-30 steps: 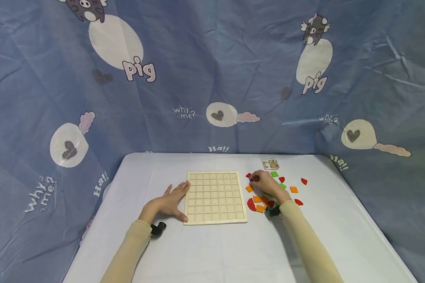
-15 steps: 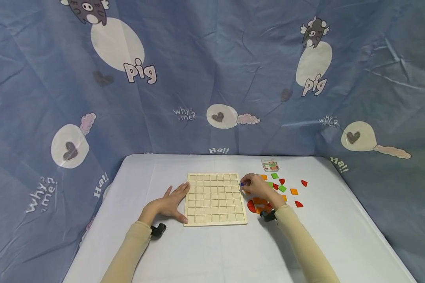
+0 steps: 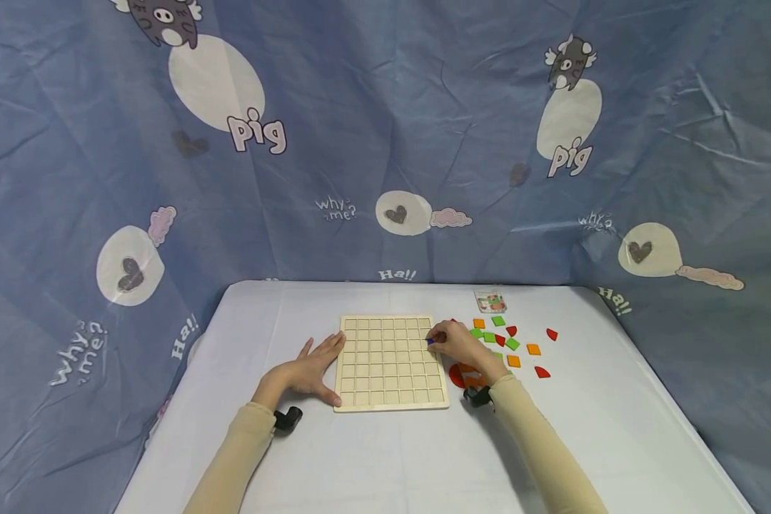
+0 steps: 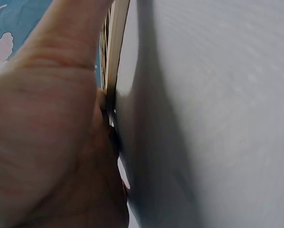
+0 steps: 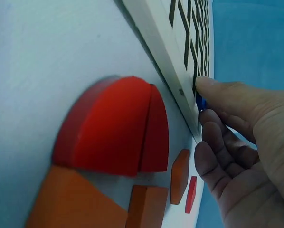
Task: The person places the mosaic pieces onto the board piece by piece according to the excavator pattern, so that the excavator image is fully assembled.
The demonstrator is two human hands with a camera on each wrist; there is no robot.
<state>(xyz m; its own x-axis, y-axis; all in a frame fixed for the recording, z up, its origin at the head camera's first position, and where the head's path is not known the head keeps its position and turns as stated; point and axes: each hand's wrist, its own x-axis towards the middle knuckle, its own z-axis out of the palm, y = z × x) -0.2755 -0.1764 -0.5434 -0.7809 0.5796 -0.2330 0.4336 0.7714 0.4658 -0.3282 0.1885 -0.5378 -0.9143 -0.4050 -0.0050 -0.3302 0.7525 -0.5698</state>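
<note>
A square wooden grid board lies flat on the white table, its cells bare apart from where the right hand covers its edge. My left hand spreads along the board's left side, fingertips and thumb touching the frame; the left wrist view shows the palm beside the board's edge. Over the upper right edge of the board, my right hand pinches a small blue piece between thumb and fingers. Most of that piece is hidden by the fingers, and its full shape cannot be seen.
Right of the board lie scattered flat pieces: red quarter-rounds, orange squares and green squares. Two red pieces sit together near the board's edge. A small printed card lies at the back. A patterned blue cloth hangs behind the table.
My right hand has moved left from among the loose pieces to the board's right edge, carrying the blue piece. My left hand has stayed on the board's left side.
</note>
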